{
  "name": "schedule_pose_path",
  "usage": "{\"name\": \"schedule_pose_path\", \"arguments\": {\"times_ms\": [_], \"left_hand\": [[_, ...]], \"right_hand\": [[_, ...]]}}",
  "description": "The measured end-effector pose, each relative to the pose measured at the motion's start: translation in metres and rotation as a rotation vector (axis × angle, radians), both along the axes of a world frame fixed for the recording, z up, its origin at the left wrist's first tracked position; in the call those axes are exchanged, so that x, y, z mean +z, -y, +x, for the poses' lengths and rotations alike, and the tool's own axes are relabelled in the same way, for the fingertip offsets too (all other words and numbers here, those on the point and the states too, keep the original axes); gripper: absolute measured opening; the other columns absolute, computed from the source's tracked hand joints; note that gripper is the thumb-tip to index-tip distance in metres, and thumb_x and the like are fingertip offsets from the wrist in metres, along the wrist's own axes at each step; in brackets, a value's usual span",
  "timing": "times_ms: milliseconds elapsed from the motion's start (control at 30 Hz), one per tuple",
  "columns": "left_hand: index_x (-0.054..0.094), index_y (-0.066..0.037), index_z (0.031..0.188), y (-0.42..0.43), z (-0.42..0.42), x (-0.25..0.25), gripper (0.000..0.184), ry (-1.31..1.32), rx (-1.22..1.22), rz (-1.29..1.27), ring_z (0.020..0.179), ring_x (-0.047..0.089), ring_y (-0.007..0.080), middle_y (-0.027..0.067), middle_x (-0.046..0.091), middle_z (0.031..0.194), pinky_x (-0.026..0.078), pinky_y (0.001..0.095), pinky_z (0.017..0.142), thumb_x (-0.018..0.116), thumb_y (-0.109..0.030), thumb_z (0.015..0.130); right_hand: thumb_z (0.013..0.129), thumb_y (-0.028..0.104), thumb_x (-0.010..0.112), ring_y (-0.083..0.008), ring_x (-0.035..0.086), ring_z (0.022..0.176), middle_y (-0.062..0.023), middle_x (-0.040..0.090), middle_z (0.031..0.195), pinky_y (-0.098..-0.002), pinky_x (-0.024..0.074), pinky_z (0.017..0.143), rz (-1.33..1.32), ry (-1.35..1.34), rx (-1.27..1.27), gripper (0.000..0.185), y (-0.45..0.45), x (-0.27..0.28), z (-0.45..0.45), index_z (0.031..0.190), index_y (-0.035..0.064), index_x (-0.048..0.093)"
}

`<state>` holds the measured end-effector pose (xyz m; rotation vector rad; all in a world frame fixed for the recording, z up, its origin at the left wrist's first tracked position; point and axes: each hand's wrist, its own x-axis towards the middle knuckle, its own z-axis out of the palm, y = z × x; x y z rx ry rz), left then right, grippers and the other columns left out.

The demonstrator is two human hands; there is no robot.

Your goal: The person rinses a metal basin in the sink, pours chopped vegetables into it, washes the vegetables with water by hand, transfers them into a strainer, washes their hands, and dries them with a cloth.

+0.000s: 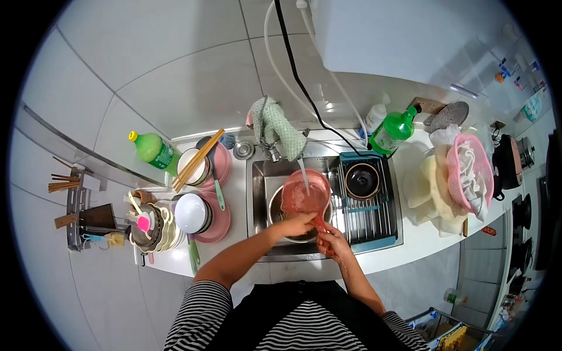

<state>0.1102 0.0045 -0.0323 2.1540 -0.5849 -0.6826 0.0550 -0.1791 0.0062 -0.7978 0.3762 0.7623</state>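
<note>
Water from the tap [273,153] runs into a pink strainer-like basin [316,186] with a handle, held over a metal bowl [273,209] in the sink [260,169]. My left hand [297,224] is closed at the near rim of the pink basin; what its fingers hold, if anything, is hidden. Just to its right, my right hand [333,243] wraps round the basin's handle. A green cloth [274,126] hangs over the tap. Right of the basin, a dark bowl [362,180] rests on a drying rack [366,225].
Stacked bowls [191,213], pink plates [221,219] and chopsticks [199,161] stand left of the sink. A green-capped bottle [393,131] is behind the rack. Farther right are a pink basket [483,169] and plastic bags [430,187].
</note>
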Motion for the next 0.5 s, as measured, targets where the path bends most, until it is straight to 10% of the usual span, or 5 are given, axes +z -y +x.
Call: {"name": "schedule_pose_path", "arguments": {"times_ms": [167,267,333,500], "left_hand": [[0.034,-0.012,0.133,0.000,-0.006,0.018,0.056,-0.002,0.032,-0.044,0.114,0.047,0.0317,0.0151,0.051,0.121,0.035,0.0388,0.098,0.053,-0.015,0.081],[0.044,-0.012,0.126,-0.041,0.008,0.007,0.047,0.379,-0.395,0.371,0.116,0.047,0.0261,0.0128,0.053,0.118,0.030,0.0393,0.102,0.053,-0.019,0.081],[0.057,-0.011,0.108,-0.057,0.012,0.000,0.033,0.896,-0.363,0.278,0.106,0.053,0.0243,0.0110,0.059,0.107,0.027,0.0375,0.103,0.053,-0.021,0.077],[0.059,-0.008,0.082,-0.046,0.011,-0.005,0.016,0.945,-0.360,0.299,0.097,0.055,0.0229,0.0071,0.060,0.090,0.034,0.0377,0.097,0.056,-0.019,0.072]], "right_hand": [[0.084,0.005,0.050,-0.0124,0.041,0.042,-0.0059,0.047,0.063,-0.0222,0.0303,0.037,-0.054,0.012,0.040,0.026,0.015,0.007,0.003,0.109,0.0073,0.047],[0.082,0.005,0.051,-0.0111,0.044,0.042,-0.0065,0.051,0.063,-0.0207,0.0316,0.035,-0.109,0.020,0.205,0.041,0.034,0.010,0.008,0.123,0.0035,0.042],[0.082,0.005,0.051,-0.0121,0.045,0.044,-0.0074,0.052,0.065,-0.0210,0.0322,0.037,-0.139,0.043,0.219,0.039,0.039,0.022,0.016,0.121,0.0034,0.043],[0.085,0.020,0.053,-0.0154,0.052,0.054,-0.0226,0.060,0.085,-0.0247,0.0425,0.047,0.086,0.116,0.298,0.049,0.067,0.029,0.037,0.124,-0.0048,0.038]]}}
